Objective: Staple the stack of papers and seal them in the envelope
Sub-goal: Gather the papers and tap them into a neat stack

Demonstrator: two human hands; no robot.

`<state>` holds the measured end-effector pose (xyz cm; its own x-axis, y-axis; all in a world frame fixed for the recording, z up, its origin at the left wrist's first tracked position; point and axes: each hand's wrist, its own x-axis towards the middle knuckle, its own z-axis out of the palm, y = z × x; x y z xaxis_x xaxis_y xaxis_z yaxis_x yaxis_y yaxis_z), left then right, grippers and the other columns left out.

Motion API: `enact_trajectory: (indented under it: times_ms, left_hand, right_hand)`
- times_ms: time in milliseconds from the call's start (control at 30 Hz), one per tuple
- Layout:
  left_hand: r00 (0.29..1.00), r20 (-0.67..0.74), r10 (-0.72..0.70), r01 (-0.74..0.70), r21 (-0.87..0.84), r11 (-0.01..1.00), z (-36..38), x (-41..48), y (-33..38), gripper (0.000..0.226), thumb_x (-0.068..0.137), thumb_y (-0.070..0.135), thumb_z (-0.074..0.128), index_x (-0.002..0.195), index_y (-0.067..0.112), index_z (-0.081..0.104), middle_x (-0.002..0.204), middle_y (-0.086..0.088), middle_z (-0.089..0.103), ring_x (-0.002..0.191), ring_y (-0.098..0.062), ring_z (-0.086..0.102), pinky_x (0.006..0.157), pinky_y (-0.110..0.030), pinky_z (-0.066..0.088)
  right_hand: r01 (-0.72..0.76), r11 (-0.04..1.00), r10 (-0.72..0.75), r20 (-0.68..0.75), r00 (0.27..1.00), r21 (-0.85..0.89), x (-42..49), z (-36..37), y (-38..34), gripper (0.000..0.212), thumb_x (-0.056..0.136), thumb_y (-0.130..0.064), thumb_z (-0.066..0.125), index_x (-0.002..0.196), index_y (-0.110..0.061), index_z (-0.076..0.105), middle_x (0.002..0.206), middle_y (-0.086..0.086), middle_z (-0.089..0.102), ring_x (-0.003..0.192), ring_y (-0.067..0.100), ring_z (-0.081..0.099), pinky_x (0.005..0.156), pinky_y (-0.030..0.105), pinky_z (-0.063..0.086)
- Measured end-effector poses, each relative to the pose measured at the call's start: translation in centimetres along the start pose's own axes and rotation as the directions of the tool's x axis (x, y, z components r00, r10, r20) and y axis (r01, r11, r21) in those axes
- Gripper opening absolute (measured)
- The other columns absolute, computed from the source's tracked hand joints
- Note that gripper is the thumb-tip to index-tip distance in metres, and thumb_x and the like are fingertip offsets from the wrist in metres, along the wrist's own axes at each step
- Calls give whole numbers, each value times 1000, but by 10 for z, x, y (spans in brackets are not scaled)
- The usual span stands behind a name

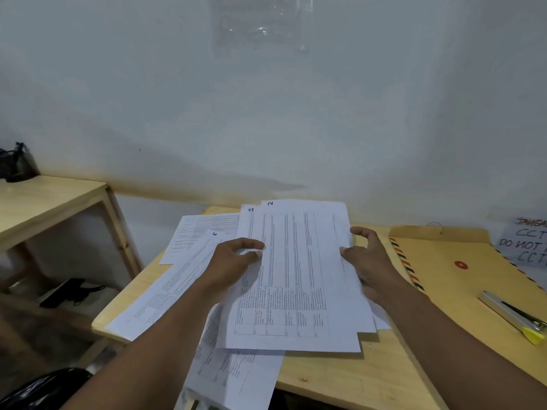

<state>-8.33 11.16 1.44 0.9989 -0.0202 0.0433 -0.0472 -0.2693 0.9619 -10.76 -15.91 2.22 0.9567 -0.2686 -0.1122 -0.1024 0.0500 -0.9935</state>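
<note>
A loose stack of printed papers point(299, 279), with tables on them and handwritten page numbers at the top, is held just above the small wooden table point(349, 377). My left hand point(233, 261) grips the stack's left edge, thumb on top. My right hand point(370, 261) holds its right edge. More printed sheets point(189, 261) lie fanned out on the table to the left and under the stack, one hanging over the front edge. A brown envelope point(461, 285) with striped borders and a red button clasp lies flat at the right. A metal stapler point(512, 316) with a yellow end rests on the envelope.
A handwritten paper sign point(529, 247) leans against the wall at the far right. A taller wooden shelf point(53, 202) stands to the left, with a dark object point(16, 164) on top and black items point(65, 291) beneath. The white wall is close behind the table.
</note>
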Motion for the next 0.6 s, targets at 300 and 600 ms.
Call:
enact_trajectory:
  times_ms: [300,600]
  left_hand:
    - [974,145,-175,203,-209,957,-9,0,-1,31,84,3,76,111,19,76,120,-3,70,93,-14,75,84,-29,60]
    - [984,55,-167,170,-61,984,-43,-3,-9,24,83,12,81,105,21,78,123,-3,69,94,-17,71,78,-26,57]
  right_hand:
    - [27,998,-15,186,982,-59,-8,12,-6,34,93,-19,67,122,-23,52,108,9,74,85,26,76,61,33,59]
    - [123,530,-158,44,986,-839,-3,-18,21,48,90,-44,63,132,-27,48,131,2,63,120,28,52,98,42,44]
